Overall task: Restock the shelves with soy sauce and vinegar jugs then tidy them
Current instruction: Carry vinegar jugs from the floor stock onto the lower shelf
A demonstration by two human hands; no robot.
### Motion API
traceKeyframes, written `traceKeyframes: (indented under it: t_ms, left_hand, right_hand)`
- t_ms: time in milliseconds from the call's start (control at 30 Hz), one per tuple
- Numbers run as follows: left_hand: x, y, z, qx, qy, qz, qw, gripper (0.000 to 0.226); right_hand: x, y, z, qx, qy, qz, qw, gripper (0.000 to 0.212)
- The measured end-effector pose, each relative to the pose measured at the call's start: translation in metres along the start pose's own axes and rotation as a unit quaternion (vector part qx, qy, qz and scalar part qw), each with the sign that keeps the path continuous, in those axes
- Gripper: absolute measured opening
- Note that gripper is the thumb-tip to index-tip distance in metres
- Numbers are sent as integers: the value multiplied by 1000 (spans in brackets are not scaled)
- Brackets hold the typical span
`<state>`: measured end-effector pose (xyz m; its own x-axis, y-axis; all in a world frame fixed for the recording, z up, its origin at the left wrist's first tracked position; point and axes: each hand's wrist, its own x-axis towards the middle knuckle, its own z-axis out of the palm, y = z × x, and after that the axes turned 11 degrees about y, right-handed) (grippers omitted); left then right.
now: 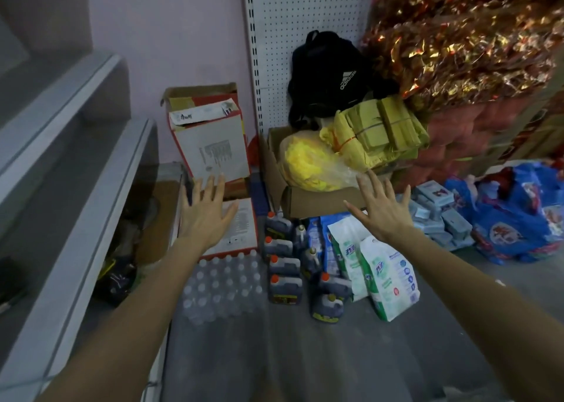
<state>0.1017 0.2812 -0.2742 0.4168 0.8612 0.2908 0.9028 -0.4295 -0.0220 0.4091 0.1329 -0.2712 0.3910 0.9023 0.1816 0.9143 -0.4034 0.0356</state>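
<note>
Head view looks down at a shop floor with both arms stretched forward. The left hand (207,215) and right hand (381,212) are both empty, fingers straight and spread, palms down, touching nothing that can be made out.

The jugs (285,285) stand on the floor between the two hands and nearer than the fingertips, so either hand would have to come down and back toward the body to reach one. They are dark with orange caps and stand upright. Four form a line running near to far, just right of a pack of water bottles (222,285). Two more sit at the near end, a little to the right, against the white bags (387,276).

By my judgement the left hand is nearer the line of four, and the right hand nearer the pair by the bags. How high the hands are above them cannot be told.

The shelves (91,188) run along the left side, so a lifted jug would travel left. No jug has been picked up yet, and restocking looks barely begun.
</note>
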Motion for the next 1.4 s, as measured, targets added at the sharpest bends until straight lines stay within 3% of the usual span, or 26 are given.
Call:
traceKeyframes:
  t_ms: [667,900,1133,1400]
  left_hand:
    - [229,47,187,-43,-94,154,983,69]
    - [223,82,261,-59,-164,213,961,76]
    - [174,109,340,-47,-236,244,939,68]
    - [103,136,424,-75,-320,273,904,69]
  right_hand:
    - [162,36,147,-3,-156,108,982,74]
    - [155,54,203,-42,-210,119,969,74]
    - [132,60,285,-34,-267,114,956,72]
    - [72,55,384,36,-328,191,924,68]
